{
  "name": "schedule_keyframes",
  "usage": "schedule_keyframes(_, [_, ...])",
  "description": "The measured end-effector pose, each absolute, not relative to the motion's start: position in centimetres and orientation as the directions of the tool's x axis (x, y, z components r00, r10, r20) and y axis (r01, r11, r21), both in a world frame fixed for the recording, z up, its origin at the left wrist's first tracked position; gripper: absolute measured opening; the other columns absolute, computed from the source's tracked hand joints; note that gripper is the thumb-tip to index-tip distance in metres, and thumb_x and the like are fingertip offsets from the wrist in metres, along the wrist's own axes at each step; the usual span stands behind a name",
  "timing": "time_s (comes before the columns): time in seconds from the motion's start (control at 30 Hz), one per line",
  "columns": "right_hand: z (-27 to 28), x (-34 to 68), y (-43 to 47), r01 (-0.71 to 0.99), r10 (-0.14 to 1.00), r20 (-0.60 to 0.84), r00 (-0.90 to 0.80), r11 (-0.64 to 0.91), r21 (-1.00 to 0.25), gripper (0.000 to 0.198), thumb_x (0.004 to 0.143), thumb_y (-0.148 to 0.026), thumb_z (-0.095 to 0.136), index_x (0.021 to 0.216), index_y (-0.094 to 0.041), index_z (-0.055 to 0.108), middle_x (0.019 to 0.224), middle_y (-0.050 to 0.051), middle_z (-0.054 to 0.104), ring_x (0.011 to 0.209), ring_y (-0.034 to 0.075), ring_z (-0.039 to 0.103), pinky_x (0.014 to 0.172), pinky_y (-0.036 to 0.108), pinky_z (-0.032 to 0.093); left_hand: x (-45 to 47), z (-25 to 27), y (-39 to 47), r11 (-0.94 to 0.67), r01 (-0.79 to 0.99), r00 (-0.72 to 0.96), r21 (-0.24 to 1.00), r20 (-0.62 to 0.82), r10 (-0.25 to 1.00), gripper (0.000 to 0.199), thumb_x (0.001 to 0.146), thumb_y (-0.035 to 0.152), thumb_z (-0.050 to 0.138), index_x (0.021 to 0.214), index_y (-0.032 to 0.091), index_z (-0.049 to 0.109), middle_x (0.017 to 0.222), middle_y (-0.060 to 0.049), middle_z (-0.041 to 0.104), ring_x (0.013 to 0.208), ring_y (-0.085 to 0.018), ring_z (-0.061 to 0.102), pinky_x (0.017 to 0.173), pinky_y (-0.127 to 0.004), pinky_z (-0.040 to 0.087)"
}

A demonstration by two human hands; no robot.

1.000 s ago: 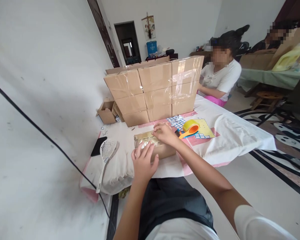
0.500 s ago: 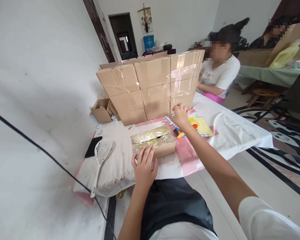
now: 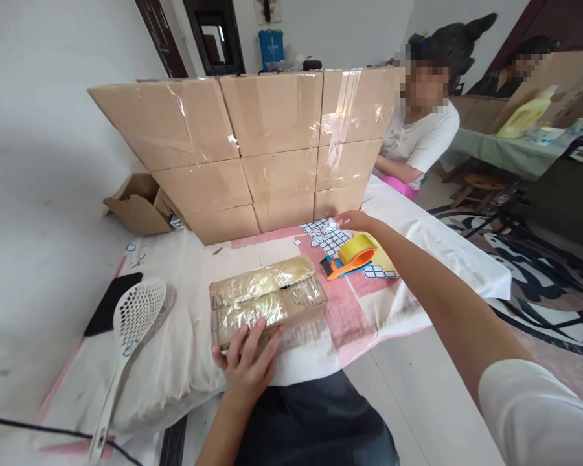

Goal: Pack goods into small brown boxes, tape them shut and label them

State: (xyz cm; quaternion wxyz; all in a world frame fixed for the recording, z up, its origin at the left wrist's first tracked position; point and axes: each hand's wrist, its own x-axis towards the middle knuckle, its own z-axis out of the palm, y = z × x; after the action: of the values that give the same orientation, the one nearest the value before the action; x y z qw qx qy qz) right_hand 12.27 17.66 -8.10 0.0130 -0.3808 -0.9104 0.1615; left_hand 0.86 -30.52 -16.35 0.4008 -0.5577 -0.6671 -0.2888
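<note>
A small cardboard box (image 3: 276, 304) with clear tape over its top flaps lies near the table's front edge. My left hand (image 3: 250, 356) rests on its near left side, fingers spread. Beyond it, my right hand (image 3: 355, 221) reaches over the table at the foot of the stacked boxes, its fingers stretched out close to small white scraps (image 3: 326, 226). Nothing shows in its grasp, though the fingertips are partly hidden. Between the box and my right forearm sits an orange tape dispenser (image 3: 352, 259) with a yellowish roll, on a sheet with a blue-outlined pattern (image 3: 379, 272).
A wall of taped cartons (image 3: 276, 110) stands along the back of the table. At left are an opened carton (image 3: 140, 207), a white slotted skimmer (image 3: 138, 310) and a flat black object (image 3: 109, 304). A person in a white shirt (image 3: 425, 142) sits behind the right end.
My right hand has come down toward the tabletop and the scraps, uncovering the tape dispenser. My left hand stays on the box. The view has moved closer and tilted down.
</note>
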Motion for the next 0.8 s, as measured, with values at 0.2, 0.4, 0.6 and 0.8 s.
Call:
schedule_keyframes(0.2, [-9.9,9.5,20.1,0.642,0.632,-0.132,-0.764,0.722,-0.259,0.022,0.080,-0.023,0.076,0.100,-0.016,0.078,0.106,0.010,0.079,0.099,0.026,0.071,0.081,0.028,0.051,0.5,-18.2,-29.9,0.216,0.970,0.001,-0.113,0.888,0.460,0.033,0.073,0.019,0.083,0.102,0.036,0.079,0.114,-0.007,0.072,0.147,-0.030,0.038,0.129,-0.055,0.000])
schedule_keyframes(0.4, [-10.0,9.4,19.4,0.626,0.604,-0.167,-0.779,0.739,-0.250,0.013,0.081,-0.018,0.073,0.093,-0.013,0.075,0.098,0.011,0.077,0.091,0.023,0.069,0.078,0.027,0.048,1.5,-19.8,-28.8,0.224,0.975,-0.085,-0.006,0.914,0.396,0.031,0.072,0.021,0.085,0.098,0.034,0.075,0.123,-0.009,0.066,0.154,-0.031,0.024,0.129,-0.059,-0.001])
schedule_keyframes(0.6, [-8.9,9.7,17.4,0.643,0.629,-0.151,-0.762,0.707,-0.297,0.032,0.075,-0.014,0.078,0.107,-0.011,0.072,0.101,0.011,0.077,0.085,0.021,0.068,0.076,0.027,0.048,1.4,-19.4,-28.9,0.229,0.973,-0.075,-0.023,0.909,0.409,0.032,0.072,0.018,0.085,0.098,0.033,0.075,0.123,-0.009,0.067,0.155,-0.029,0.024,0.129,-0.056,-0.002])
schedule_keyframes(0.8, [-6.6,10.2,15.9,0.558,0.630,0.041,-0.775,0.714,-0.422,0.023,0.082,-0.008,0.060,0.103,-0.009,0.071,0.100,0.013,0.075,0.090,0.021,0.067,0.078,0.027,0.049,2.8,-19.7,-29.2,0.294,0.950,-0.227,0.105,0.878,0.421,0.026,0.079,0.020,0.080,0.100,0.034,0.076,0.119,-0.009,0.070,0.152,-0.030,0.031,0.129,-0.058,0.002])
